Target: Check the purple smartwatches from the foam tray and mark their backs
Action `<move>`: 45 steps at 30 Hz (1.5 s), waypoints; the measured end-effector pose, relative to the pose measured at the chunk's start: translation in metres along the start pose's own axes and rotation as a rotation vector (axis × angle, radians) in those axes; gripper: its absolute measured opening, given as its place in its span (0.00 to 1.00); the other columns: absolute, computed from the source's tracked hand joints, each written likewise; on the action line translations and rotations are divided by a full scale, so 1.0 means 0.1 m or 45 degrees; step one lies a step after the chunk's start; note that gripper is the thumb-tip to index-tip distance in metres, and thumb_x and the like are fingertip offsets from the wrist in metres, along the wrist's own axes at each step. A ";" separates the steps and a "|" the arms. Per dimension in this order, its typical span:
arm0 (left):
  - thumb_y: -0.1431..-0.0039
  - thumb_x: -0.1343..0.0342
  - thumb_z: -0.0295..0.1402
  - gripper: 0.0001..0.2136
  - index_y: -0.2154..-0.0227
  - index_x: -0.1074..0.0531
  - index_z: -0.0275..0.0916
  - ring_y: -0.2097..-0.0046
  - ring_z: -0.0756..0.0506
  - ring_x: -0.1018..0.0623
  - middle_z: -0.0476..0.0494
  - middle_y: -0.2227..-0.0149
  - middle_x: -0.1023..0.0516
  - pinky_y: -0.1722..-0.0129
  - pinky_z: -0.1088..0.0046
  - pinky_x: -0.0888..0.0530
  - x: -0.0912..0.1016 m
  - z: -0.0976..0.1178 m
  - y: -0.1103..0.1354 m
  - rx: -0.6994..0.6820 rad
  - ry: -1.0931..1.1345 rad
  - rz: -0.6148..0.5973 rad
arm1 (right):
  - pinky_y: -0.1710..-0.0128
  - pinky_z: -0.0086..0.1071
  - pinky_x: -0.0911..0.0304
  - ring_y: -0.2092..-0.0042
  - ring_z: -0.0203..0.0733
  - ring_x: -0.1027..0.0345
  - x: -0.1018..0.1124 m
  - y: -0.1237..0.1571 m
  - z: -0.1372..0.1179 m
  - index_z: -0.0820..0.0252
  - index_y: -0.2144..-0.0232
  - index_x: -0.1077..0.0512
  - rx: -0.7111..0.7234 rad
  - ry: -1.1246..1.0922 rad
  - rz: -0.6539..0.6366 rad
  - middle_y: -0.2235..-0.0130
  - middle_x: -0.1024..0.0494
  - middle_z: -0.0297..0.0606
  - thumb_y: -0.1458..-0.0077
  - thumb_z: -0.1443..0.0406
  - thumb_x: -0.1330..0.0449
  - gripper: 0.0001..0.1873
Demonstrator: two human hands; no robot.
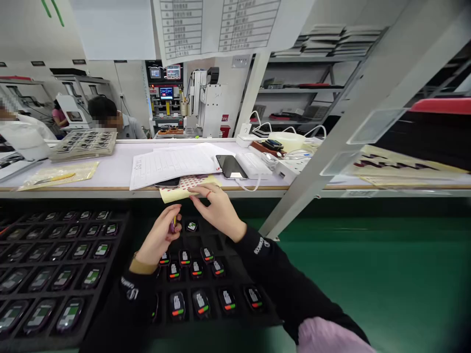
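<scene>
My left hand (156,240) is closed around a small device with a purple edge (172,224), mostly hidden by the fingers. At the bench's front edge, my right hand (219,208) pinches a pale yellow sheet with rows of red dots (176,194), thumb below and fingers on top. Part of that sheet lies under white papers (165,164). Below my hands is a black compartment tray (191,284) holding several small dark devices with lit screens, such as a watch-like one (177,305).
Another black tray (105,279) of lit devices stands at left. On the bench (117,169) are a phone (231,166), a white power bank (253,165), cables and a plastic tray (84,144). A slanted metal post (331,132) rises at right. Other people sit beyond.
</scene>
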State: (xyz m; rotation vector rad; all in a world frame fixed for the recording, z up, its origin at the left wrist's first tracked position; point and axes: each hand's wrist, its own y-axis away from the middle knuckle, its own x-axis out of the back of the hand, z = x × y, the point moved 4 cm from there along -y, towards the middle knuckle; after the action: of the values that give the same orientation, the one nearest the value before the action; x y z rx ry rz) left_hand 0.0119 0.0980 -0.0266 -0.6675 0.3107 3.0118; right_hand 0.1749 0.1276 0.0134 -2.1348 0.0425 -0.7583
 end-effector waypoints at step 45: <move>0.51 0.30 0.34 0.26 0.48 0.28 0.43 0.55 0.45 0.20 0.42 0.50 0.23 0.55 0.68 0.22 0.26 -0.16 0.10 -0.480 -0.745 0.026 | 0.59 0.39 0.35 0.63 0.45 0.29 0.07 -0.06 -0.47 0.59 0.73 0.22 0.633 0.342 -0.551 0.64 0.21 0.42 0.29 0.62 0.47 0.21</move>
State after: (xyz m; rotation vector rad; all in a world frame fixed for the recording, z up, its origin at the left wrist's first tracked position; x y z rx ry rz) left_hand -0.0061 0.0854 -0.0496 0.2299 -0.2794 3.1232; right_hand 0.1545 0.0963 0.0428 -1.5703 -0.4347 -1.1659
